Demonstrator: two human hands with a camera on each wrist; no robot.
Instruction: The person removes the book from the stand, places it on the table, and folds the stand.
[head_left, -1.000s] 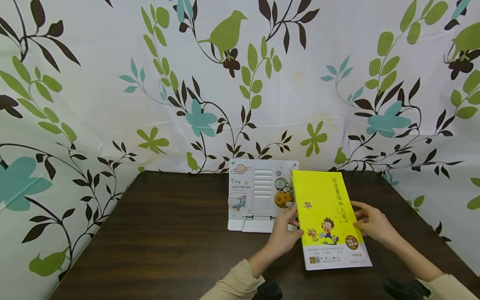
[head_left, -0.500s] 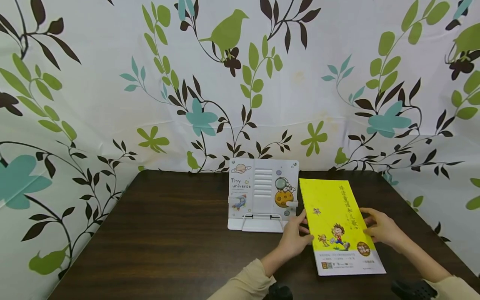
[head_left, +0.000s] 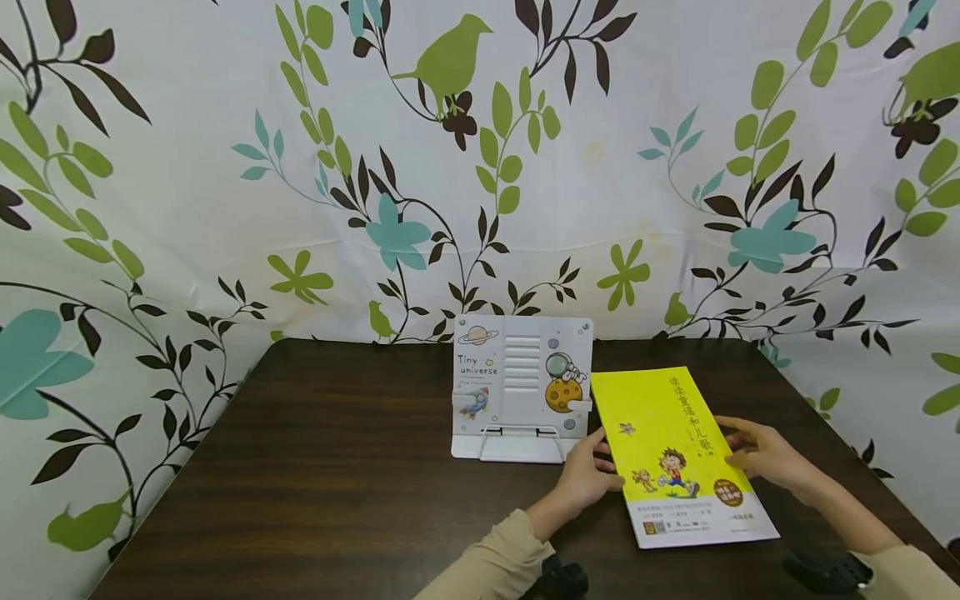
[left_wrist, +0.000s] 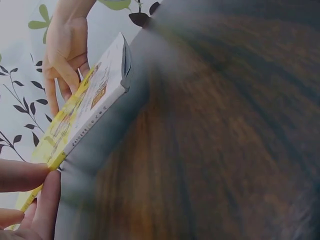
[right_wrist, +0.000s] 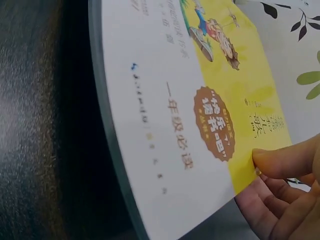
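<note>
A yellow picture-covered book (head_left: pixel 660 450) with a white band along its near end is held up by both hands over the right part of the table. My left hand (head_left: pixel 585 477) pinches its left, spine edge; the left wrist view shows thumb and fingers (left_wrist: pixel 47 200) on either side of the spine. On the opposite edge my right hand (head_left: pixel 768 457) grips the book, thumb (right_wrist: pixel 280 161) on the front cover and the other fingers behind it. Seen from the left wrist, the closed book tilts above the tabletop. The fingers under the cover are partly hidden.
A white "Tiny universe" book stand (head_left: pixel 521 387) with a wire ledge stands at the table's back, just left of the book. The dark wooden table (head_left: pixel 315 467) stretches out to the left. Behind it hangs a leaf-and-bird patterned cloth (head_left: pixel 555 167).
Both hands have brought the book right and towards me, away from the stand it overlapped. In the last half second its far edge has dropped lower and shifted slightly left.
</note>
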